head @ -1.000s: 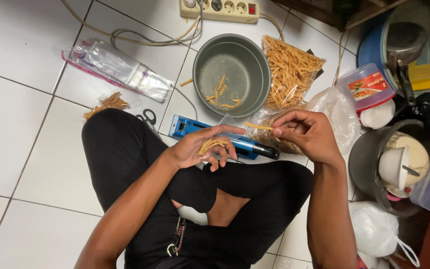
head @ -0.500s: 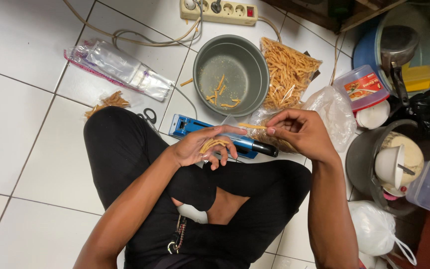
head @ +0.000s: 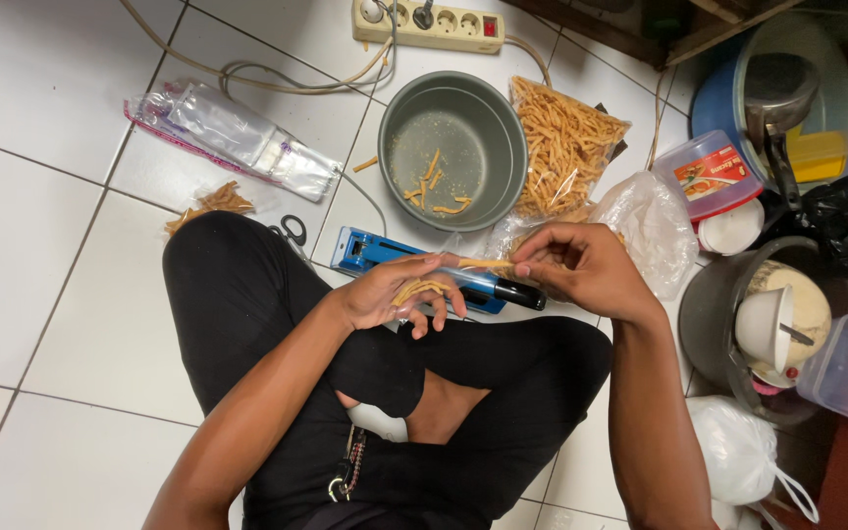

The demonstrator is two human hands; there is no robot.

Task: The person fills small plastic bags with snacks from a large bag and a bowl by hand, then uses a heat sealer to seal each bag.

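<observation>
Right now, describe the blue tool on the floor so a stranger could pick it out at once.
Start at the grey round pot on the white tiled floor. Just below it, in front of the crossed legs, lies a long blue bar-shaped tool with a black handle end, partly behind both hands. Nothing else flat and blue lies there; small scissors sit to its left.
</observation>
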